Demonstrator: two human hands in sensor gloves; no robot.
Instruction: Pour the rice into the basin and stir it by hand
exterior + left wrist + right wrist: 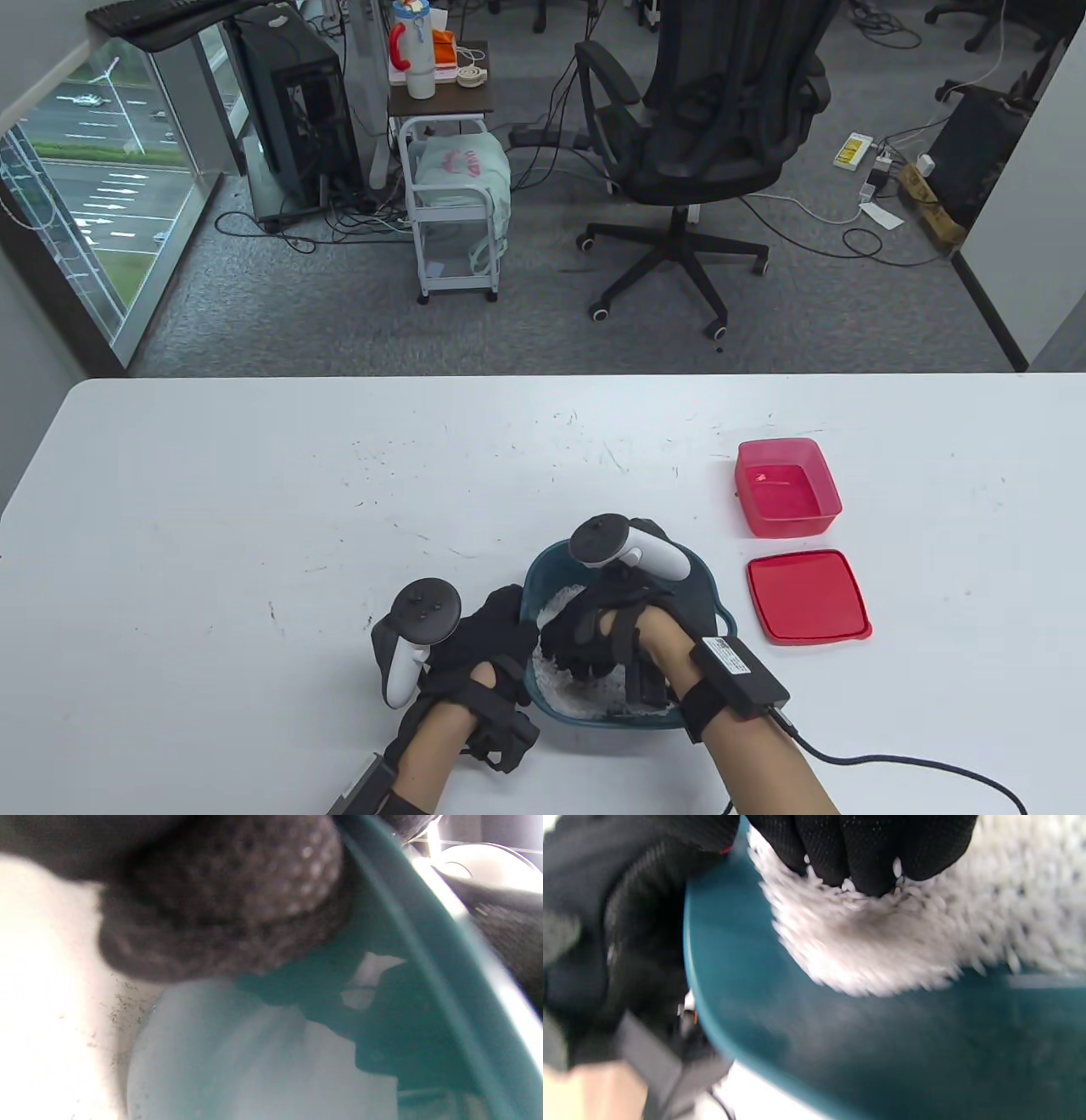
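A teal basin point(711, 594) stands near the table's front edge with white rice point(560, 604) in it. My right hand point(567, 649) reaches down into the basin, and its bent fingertips point(865, 866) dig into the rice point(882, 942), with grains stuck to the glove. My left hand point(502, 624) sits at the basin's left side and holds its rim. In the left wrist view a gloved finger point(220, 912) lies against the basin's outer wall point(407, 993). The right wrist view shows my left hand point(628, 942) outside the basin wall point(797, 1035).
An empty red container point(789, 488) sits to the right of the basin, behind its red lid point(808, 594), which lies flat. A black cable point(891, 760) trails from my right wrist across the table's front right. An office chair and a cart stand beyond the table.
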